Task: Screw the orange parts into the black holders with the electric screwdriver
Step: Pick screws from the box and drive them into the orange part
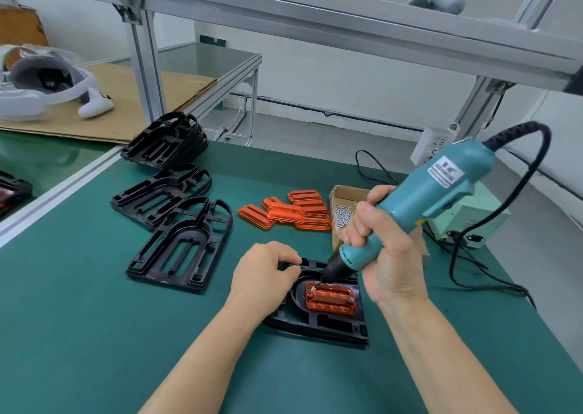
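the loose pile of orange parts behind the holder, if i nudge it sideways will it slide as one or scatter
The orange parts would probably scatter: they lie loosely overlapped at different angles, not nested. Each looks like thin, glossy moulded plastic, so likely light and stiff, sliding easily over one another. The green mat may grip the bottom ones somewhat.

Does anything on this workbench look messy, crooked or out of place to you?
Nothing looks damaged. The loose orange parts lie in a jumbled, overlapping heap rather than a neat stack, and the spare black holders are piled at mixed angles. Small screws sit heaped in an open cardboard box. That looks like ordinary working clutter.
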{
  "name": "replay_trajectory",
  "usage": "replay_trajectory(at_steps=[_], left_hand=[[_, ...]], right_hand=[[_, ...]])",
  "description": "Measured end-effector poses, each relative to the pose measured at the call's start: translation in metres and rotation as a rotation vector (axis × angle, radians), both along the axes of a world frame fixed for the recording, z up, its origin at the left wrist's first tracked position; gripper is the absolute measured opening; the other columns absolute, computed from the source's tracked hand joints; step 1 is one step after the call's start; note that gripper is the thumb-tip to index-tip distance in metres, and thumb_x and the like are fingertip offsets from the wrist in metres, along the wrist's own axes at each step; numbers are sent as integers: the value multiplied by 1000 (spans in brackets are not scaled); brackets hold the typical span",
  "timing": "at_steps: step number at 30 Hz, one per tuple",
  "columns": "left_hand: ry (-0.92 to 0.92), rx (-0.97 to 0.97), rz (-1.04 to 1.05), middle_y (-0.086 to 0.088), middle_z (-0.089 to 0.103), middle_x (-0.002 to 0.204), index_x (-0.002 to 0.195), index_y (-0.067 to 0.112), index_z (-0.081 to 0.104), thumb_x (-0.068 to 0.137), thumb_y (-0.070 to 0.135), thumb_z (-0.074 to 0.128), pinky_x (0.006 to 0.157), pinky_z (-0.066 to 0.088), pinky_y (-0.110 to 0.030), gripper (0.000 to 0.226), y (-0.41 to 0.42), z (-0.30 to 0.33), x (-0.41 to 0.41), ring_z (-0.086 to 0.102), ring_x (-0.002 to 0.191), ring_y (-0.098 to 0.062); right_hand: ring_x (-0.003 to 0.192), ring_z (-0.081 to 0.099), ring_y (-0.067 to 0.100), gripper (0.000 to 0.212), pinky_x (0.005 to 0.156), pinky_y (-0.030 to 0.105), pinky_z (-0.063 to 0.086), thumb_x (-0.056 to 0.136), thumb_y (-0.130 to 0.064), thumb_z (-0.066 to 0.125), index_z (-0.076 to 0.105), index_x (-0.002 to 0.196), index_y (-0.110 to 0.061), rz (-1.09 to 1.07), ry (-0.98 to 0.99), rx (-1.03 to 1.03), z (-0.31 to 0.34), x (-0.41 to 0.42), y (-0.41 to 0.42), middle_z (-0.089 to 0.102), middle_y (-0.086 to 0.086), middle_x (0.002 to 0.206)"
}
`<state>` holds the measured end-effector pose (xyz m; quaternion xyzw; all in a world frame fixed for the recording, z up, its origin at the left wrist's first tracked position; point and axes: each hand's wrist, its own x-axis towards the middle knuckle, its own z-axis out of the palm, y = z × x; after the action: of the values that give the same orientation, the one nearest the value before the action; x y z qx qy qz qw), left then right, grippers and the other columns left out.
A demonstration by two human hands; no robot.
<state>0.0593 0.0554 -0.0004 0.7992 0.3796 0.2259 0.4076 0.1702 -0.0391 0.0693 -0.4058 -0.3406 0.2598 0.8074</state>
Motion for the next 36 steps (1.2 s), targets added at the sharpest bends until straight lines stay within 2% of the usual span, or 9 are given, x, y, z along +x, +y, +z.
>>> replay_trajectory(at_steps=[15,22,27,33,36], left_hand=[[14,23,2,15,65,111,97,25,72,87,20,64,95,42,-27,13,0,0,0,53,109,-7],[0,3,2,12,66,106,94,25,71,86,20,66,93,44,-30,10,0,0,0,56,104,-9],[-7,-11,-13,11,66,104,97,24,72,86,19,66,92,46,-34,14,0,1,-1,57,101,-11],[-13,5,-29,10,69,99,98,23,73,87,19,66,89,46,-33,14,-2,4,-4,59,98,-12],[-13,-11,-23,10,68,100,99,23,73,87,19,66,89,47,-33,15,-2,4,-3,59,97,-12]], right_hand=[[44,37,18,18,50,27,39,76,-1,59,55,78,-18,78,-171,-89,-2,0,16,43,1,50],[42,38,17,20,50,26,39,78,-1,60,59,77,-22,324,-321,-192,4,2,29,44,1,49],[40,40,13,24,50,23,41,79,2,59,61,80,-22,489,-345,-181,4,1,33,47,0,51],[42,42,12,17,53,23,43,77,-5,64,60,85,-20,486,-423,-197,1,-4,36,48,0,54],[43,42,12,20,55,23,43,78,-9,65,60,89,-25,448,-400,-184,-1,-3,35,49,-2,52]])
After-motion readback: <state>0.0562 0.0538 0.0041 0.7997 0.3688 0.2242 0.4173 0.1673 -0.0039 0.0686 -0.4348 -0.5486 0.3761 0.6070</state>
